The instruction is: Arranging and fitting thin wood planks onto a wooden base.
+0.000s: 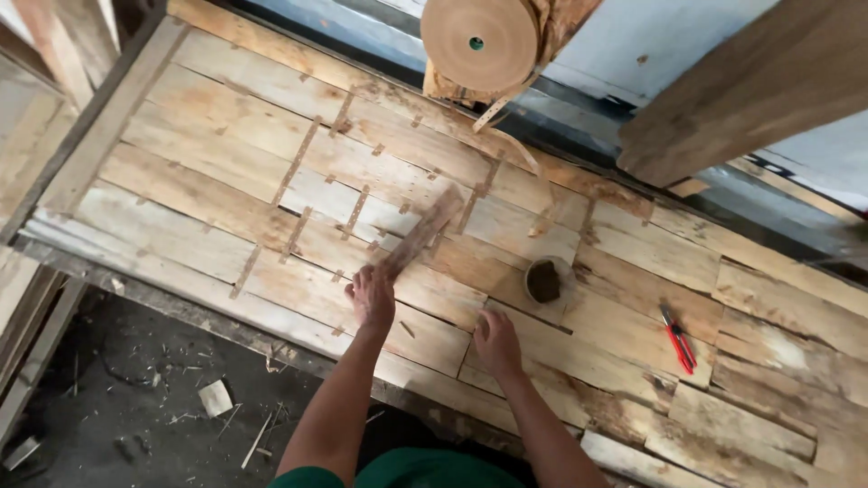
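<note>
The left hand (372,298) grips a strip of veneer tape (423,231), stretching it diagonally over a seam near the bench's (181,194) near edge; the right hand (495,342) presses flat, empty, steadying the veneer sheets (633,289) beside a small bowl (544,280).

rough matt wooden veneer sheets (271,194)

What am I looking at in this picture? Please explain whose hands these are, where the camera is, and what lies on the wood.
The camera sits on a person's head and looks down at their own two bare hands. The left hand holds a blurred wooden strip. The right hand rests flat on a sheet of thin wood pieces joined with tape strips. On the sheet lie a small round cup and a red cutter. A brown tape roll hangs above.
</note>
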